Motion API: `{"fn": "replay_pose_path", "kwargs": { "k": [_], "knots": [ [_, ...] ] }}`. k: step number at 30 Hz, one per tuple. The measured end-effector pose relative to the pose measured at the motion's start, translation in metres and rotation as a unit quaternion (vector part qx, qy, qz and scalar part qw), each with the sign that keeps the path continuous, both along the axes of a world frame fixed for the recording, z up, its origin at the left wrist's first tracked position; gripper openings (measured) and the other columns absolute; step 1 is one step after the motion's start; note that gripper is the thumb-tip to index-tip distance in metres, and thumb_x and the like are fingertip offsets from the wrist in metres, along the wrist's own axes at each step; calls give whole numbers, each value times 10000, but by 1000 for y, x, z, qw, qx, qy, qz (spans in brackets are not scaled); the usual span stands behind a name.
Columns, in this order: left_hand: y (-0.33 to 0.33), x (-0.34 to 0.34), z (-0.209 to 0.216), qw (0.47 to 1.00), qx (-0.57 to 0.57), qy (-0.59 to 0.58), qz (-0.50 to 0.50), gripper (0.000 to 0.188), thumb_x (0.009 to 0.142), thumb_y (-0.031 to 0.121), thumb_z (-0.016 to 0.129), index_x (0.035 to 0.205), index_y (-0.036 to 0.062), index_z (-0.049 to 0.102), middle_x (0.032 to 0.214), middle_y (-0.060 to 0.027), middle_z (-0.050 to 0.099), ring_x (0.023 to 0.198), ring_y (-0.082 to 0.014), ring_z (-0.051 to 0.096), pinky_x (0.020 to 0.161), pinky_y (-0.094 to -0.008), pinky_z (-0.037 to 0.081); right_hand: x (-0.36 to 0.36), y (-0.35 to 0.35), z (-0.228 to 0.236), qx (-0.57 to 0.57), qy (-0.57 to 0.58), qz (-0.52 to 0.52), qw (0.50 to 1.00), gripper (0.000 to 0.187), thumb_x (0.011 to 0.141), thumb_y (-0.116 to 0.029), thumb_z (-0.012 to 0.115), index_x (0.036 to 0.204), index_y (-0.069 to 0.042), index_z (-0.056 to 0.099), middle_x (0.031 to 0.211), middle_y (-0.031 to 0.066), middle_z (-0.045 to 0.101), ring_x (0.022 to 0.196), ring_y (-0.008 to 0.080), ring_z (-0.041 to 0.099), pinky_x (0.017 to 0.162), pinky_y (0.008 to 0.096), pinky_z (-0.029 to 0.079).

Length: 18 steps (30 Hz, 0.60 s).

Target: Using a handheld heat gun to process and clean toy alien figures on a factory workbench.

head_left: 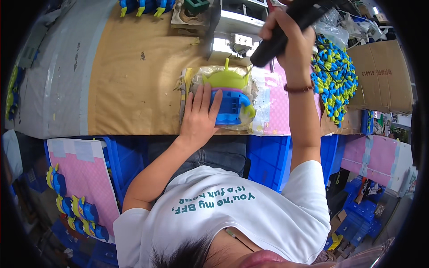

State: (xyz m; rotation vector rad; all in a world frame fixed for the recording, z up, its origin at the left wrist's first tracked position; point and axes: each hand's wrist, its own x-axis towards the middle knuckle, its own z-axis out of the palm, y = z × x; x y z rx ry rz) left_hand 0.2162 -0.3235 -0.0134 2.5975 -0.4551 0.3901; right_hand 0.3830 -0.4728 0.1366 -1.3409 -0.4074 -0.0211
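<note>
A toy figure (pixel 228 105) with a lime-green head and a blue body lies on a padded spot of the bench, its back with a recessed compartment facing up. My left hand (pixel 199 117) rests flat along the left side of the toy, fingers stretched out and spread. Above and to the right, my right hand (pixel 296 47) is wrapped round a black power screwdriver (pixel 273 43). The screwdriver slants down to the left, its lower end close to the toy's right ear. Whether its bit touches the toy, I cannot tell.
At right lies a heap of small blue and green parts (pixel 333 80), beside a cardboard box (pixel 382 73). A white machine (pixel 237 27) stands behind the toy. More figures (pixel 82 210) sit on a pink-covered board (pixel 78 167) at lower left. Blue crates (pixel 267 158) are under the bench.
</note>
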Motion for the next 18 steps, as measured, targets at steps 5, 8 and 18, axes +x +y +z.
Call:
{"fn": "replay_pose_path", "kwargs": {
  "k": [5,8,18],
  "knots": [
    [-1,0,-3,1000,8,12,0,1081,627,380,859,1490,27,313,1498,-287,334,1389,-433,351,1107,-545,315,-67,-28,10,-49,-53,114,991,517,898,-291,671,1238,16,433,756,76,555,594,175,569,592,348,485],
    [-3,1,-3,1000,12,-5,5,1069,610,368,871,1479,37,342,1479,-287,363,1362,-431,388,1091,-544,339,-94,-36,-7,88,6,164,983,698,817,-4,675,1385,23,271,760,109,586,628,208,583,638,338,506],
    [-5,-1,-4,1000,-2,-16,12,1077,596,330,883,1483,25,354,1507,-280,342,1375,-426,383,1093,-534,344,-101,-48,-29,100,-65,200,973,731,850,-222,748,1381,-28,285,812,73,575,656,195,589,661,360,513]
  ]
}}
